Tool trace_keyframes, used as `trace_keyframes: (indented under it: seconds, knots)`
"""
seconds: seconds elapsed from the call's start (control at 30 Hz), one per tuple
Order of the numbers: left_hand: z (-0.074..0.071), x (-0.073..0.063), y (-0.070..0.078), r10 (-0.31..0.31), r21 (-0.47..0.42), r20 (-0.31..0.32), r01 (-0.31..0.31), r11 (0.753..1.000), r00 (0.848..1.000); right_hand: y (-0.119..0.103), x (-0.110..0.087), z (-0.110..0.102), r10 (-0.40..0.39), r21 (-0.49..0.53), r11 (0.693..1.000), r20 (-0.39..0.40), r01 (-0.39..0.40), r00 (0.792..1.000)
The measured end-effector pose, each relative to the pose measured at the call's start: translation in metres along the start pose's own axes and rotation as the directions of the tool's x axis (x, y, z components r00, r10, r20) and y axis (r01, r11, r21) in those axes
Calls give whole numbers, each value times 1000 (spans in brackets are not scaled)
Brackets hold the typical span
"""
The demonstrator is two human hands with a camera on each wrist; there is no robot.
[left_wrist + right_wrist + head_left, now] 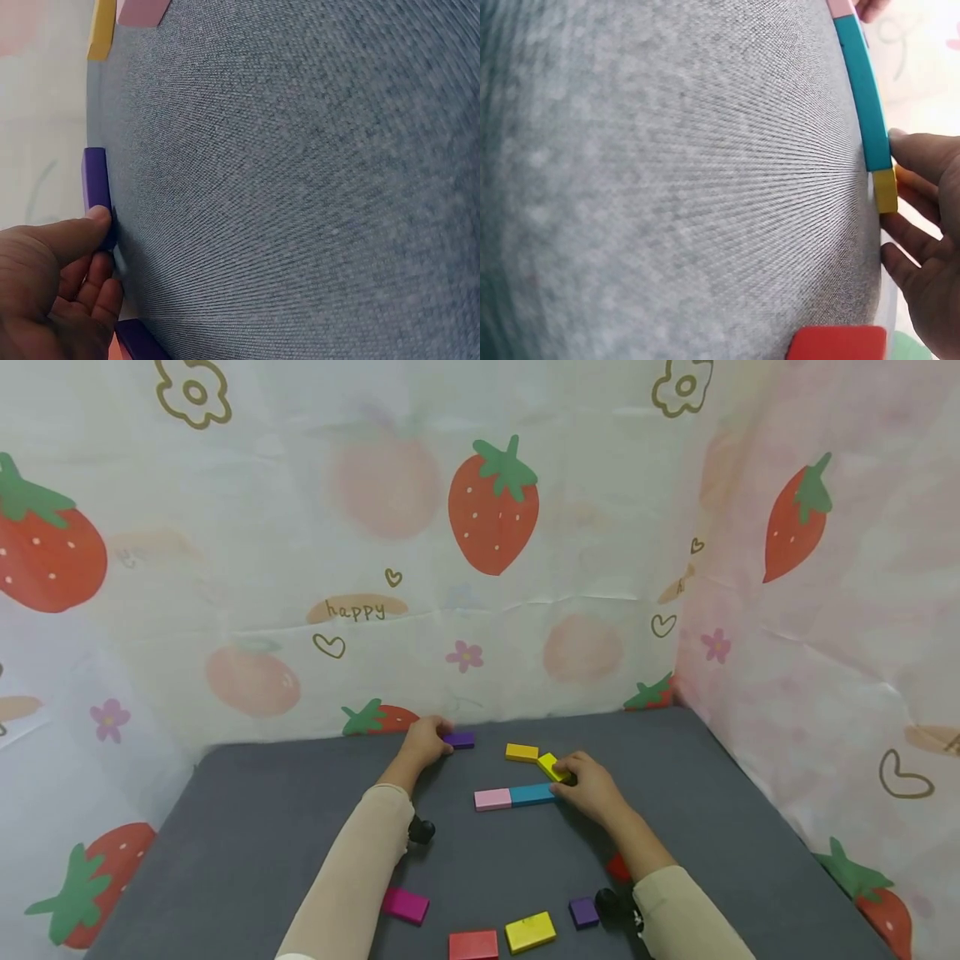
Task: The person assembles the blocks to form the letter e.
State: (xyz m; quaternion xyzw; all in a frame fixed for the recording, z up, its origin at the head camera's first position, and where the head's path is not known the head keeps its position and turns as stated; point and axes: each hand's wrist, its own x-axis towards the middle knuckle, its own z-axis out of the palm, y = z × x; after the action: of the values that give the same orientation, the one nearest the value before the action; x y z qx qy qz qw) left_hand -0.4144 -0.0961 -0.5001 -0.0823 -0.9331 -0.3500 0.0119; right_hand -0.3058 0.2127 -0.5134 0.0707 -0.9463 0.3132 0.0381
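Nearest us, toward a near table edge that we cannot see, lies a red block (473, 945). Largest of all, a patterned sheet (420, 568) rises behind the far edge of the grey table (255, 843). The left sleeve (352, 860) and right sleeve (693, 914) stretch over the table, since both hands work toward its far edge. There the left grip (425, 742) is narrow and pinches a purple block (462, 741) by one end, thumb on its face, which we judge leaves the other end free for lining up. The right grip (591, 785) is narrow too, its fingers at an angled yellow block (551, 765) and its thumb by the end of the blue block (531, 795); we cannot tell whether it pinches or only touches. The blue block meets the shorter pink block (492, 799) end to end, a straight bar that looks deliberate. Nearer the far edge, a second yellow block (522, 752) sits just beside the angled one. Back toward the near edge, a magenta block (406, 907), a third yellow block (530, 932) and, smallest, a little purple block (583, 912) lie apart, perhaps spaced for easy picking.
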Motion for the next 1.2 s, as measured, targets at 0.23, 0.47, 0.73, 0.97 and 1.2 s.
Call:
trace_keyframes:
  seconds: [0.23,0.47,0.73,0.97,1.2]
  knots:
    - [-3,-1,0,3,-15,1,-2,1000,1000,-1,-1,1,-5,6,1000,-6,5,1000]
    - [-8,2,0,18,-32,0,-18,999,1000,-4,-1,-2,-4,31,1000,0,4,1000]
    - [-7,-2,7,51,-29,14,-51,998,999,-1,-2,0,2,18,1000,6,-2,1000]
    - [-1,0,11,98,-24,36,-97,995,995,-4,-4,-1,12,40,999,7,-12,1000]
    - [3,-2,21,98,-41,65,-95,995,993,-4,-4,-2,14,42,999,0,-14,1000]
